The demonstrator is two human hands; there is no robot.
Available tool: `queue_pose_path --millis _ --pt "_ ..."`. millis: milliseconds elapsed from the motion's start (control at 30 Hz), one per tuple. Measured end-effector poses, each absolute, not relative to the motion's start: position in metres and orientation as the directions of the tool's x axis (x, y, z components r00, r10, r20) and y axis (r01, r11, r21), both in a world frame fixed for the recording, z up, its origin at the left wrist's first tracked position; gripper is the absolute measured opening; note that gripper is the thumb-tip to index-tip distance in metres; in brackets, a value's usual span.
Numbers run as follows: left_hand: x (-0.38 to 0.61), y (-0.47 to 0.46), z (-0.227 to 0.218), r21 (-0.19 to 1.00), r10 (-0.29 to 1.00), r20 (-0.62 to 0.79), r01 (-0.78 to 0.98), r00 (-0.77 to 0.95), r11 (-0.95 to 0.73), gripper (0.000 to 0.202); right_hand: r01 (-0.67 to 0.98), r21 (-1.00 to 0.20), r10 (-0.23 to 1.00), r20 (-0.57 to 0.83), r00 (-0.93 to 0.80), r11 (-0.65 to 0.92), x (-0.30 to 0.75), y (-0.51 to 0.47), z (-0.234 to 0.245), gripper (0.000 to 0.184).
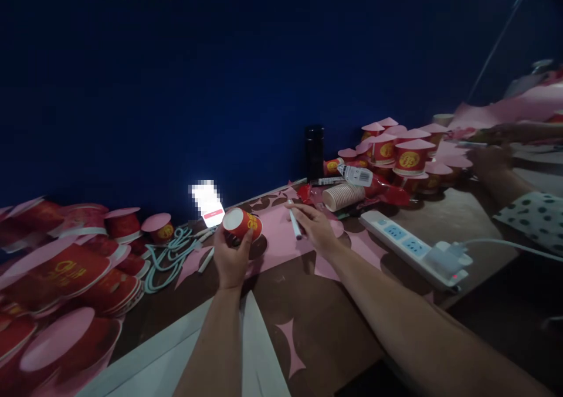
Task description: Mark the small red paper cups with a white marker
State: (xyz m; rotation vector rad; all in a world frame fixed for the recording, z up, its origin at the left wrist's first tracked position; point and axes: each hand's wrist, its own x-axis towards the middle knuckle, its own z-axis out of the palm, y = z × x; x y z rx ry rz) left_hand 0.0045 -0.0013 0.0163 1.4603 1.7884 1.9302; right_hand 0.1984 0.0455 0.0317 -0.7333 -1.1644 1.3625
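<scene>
My left hand (231, 260) is closed around a small red paper cup (243, 225) with gold print, tilted on its side so its white opening faces left. To the right, my right hand (316, 226) grips a white pen-like stick (294, 222), its lower end pointing down over a pink paper sheet (277, 241). Round holes are cut through that sheet, and the brown table shows in them. Just behind my left hand stands a lit phone (212, 212). A second white stick (206, 260) lies left of my left wrist.
Red cups with pink paper discs pile up at left (83, 268) and back right (413, 156). A power strip (409, 247), a stack of cups (343, 197), a glue bottle (358, 176), a black flask (314, 151) and a coiled cable (169, 265) lie around. A co-worker's hand (490, 162) is at right.
</scene>
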Motion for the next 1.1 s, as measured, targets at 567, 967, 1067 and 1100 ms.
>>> queue_pose_path --millis 567,967,1067,1100 --pt "0.052 -0.007 0.007 0.858 0.923 0.325 0.476 -0.207 -0.195 0.059 -0.29 -0.931 0.972 0.187 0.141 0.221 0.202 0.057 0.022 0.026" --pt "0.05 -0.005 0.004 0.796 0.94 0.305 0.583 -0.154 -0.163 0.058 -0.254 -0.929 0.963 0.254 0.087 0.268 0.198 0.051 0.019 0.021" --pt "0.05 -0.005 0.005 0.787 0.94 0.31 0.593 -0.144 -0.169 0.058 -0.25 -0.932 0.965 0.25 0.076 0.261 0.197 0.05 0.018 0.019" --pt "0.05 -0.005 0.005 0.784 0.939 0.315 0.595 -0.137 -0.176 0.058 -0.252 -0.932 0.966 0.249 0.074 0.26 0.197 0.05 0.018 0.019"
